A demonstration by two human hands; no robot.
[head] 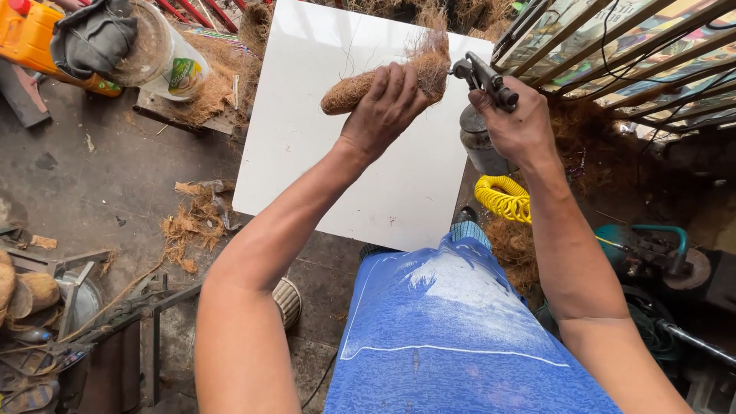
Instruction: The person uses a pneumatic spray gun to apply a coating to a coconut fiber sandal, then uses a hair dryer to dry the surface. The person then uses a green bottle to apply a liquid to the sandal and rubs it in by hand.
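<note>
Blue-clad knee (460, 337) in foreground; above it, left hand (383, 107) clenched around a brown coir bundle (383, 80), held over the far right corner of a white board (322, 146). Right hand (517, 126) grasps a metal air tool (484, 77), nozzle touching the bundle's frayed end. Good practice, judged: firm hold, short bursts, fingers behind the nozzle line. Yellow coiled hose (502, 199) lies beside the board's right edge
</note>
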